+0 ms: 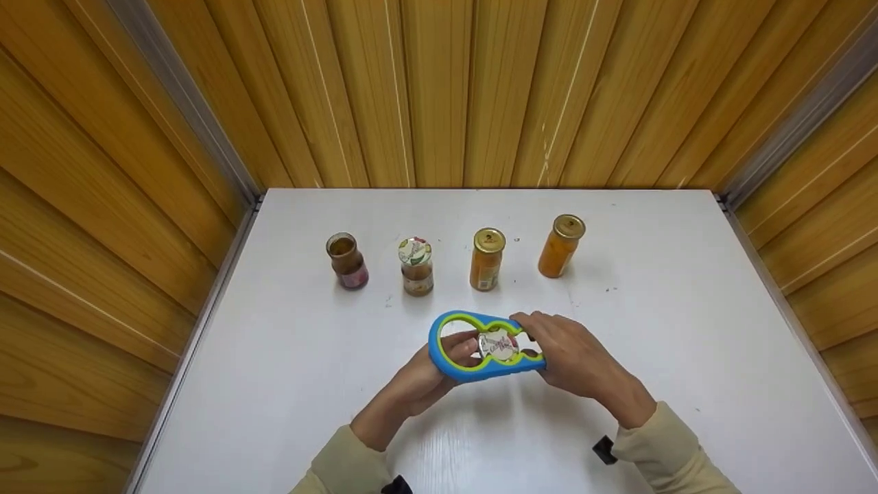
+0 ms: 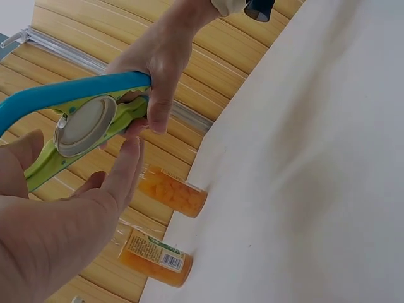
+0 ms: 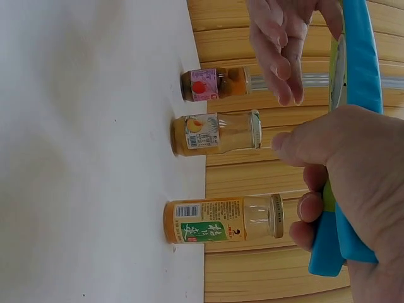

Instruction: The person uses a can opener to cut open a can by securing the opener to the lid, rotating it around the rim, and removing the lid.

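My right hand (image 1: 575, 353) grips the handle end of a blue and green jar opener (image 1: 487, 373) above the table. A round jar lid (image 1: 499, 345) with a printed top sits between the opener's scalloped inner edges; its pale underside shows in the left wrist view. Beneath the wide loop end is my left hand (image 1: 420, 383), its thumb seen through the loop near the lid. In the right wrist view, the left fingers (image 3: 278, 57) extend loosely, apart from the opener. Whether the left thumb touches the lid is unclear.
Beyond the hands, jars stand in a row on the white table (image 1: 274, 412): a lidless dark jar (image 1: 348, 264), a jar with a patterned lid (image 1: 417, 274), and two gold-lidded jars of orange contents (image 1: 485, 264) (image 1: 559, 254). Wood-patterned walls (image 1: 439, 96) enclose the table.
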`<state>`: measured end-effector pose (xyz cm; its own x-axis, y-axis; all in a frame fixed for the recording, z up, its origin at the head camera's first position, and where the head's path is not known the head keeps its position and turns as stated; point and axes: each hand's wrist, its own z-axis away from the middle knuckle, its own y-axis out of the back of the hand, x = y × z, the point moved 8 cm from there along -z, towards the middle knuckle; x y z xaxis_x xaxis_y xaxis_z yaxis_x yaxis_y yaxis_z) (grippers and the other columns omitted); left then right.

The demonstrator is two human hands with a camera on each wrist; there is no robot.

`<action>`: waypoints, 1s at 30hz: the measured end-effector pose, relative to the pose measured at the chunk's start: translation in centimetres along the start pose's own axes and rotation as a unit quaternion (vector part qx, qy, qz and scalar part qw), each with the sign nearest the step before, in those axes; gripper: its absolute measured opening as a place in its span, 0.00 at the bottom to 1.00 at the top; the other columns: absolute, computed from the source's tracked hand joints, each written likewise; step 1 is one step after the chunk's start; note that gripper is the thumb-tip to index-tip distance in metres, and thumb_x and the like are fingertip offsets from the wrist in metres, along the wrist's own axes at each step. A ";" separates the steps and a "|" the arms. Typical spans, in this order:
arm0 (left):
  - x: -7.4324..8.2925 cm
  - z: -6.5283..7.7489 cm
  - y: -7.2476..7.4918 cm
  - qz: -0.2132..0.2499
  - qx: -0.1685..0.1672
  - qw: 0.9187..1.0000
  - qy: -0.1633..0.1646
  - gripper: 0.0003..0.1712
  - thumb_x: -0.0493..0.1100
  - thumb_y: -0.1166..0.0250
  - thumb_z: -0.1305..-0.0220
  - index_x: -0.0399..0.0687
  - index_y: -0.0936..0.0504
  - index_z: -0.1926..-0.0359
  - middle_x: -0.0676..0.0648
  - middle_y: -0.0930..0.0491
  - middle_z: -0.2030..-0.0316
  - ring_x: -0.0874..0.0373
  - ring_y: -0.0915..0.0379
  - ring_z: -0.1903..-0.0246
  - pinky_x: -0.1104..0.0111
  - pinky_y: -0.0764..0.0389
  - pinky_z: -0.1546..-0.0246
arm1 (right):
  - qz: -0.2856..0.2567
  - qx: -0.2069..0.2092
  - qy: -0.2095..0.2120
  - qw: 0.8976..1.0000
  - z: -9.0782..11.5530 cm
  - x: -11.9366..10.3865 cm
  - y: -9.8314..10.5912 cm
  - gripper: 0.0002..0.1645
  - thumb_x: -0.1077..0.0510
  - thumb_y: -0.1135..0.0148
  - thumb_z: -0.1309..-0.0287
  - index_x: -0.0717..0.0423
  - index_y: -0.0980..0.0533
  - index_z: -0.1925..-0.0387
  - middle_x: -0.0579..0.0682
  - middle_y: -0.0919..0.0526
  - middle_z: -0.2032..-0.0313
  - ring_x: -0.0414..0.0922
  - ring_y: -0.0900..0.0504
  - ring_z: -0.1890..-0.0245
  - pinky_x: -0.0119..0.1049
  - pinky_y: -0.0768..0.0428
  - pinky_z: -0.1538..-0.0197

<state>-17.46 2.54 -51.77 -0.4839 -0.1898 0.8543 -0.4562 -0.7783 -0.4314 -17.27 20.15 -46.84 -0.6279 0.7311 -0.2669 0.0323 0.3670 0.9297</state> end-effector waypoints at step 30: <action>-1.3 0.1 -1.7 0.043 -0.053 0.998 -0.002 0.28 0.51 0.39 0.25 0.34 0.23 0.36 0.41 0.16 0.47 0.54 0.20 0.49 0.64 0.23 0.40 | -0.003 0.004 0.021 1.000 0.6 -1.2 -1.5 0.48 0.54 0.18 0.49 0.53 0.32 0.30 0.43 0.17 0.56 0.38 0.20 0.58 0.40 0.17 0.50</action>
<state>-15.99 4.04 -52.18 -0.5222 -0.2546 0.8139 -0.4899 -0.6917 -0.5307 -16.15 19.09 -48.03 -0.6597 0.7047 -0.2612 0.0349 0.3758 0.9260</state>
